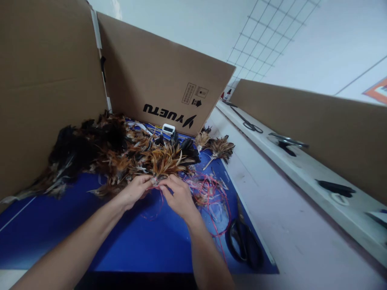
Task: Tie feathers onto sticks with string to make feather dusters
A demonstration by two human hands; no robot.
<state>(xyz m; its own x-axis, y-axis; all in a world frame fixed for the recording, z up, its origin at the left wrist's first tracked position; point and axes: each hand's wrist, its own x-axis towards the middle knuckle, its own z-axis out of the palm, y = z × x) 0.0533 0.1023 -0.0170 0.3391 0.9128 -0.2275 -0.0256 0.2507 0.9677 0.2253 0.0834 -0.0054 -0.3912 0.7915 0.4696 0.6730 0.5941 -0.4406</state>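
Note:
Near the middle of the blue table, my left hand (136, 191) is closed on the bound base of a brown and black feather bunch (167, 159). My right hand (177, 195) meets it from the other side, thumb and fingers pinched on the pink string (161, 197) at the base. The feathers fan out away from me, above both hands. A tangle of pink string (211, 189) lies just right of my right hand. The exact grip at the fingertips is small and partly hidden.
Loose dark and brown feathers (87, 145) heap at the left. Two small finished-looking bunches, one a feather bunch with a stem (222, 149), lie at back right. Black scissors (244, 241) rest near the right edge. Cardboard walls (157, 72) stand behind; a white digital timer (168, 129) sits there.

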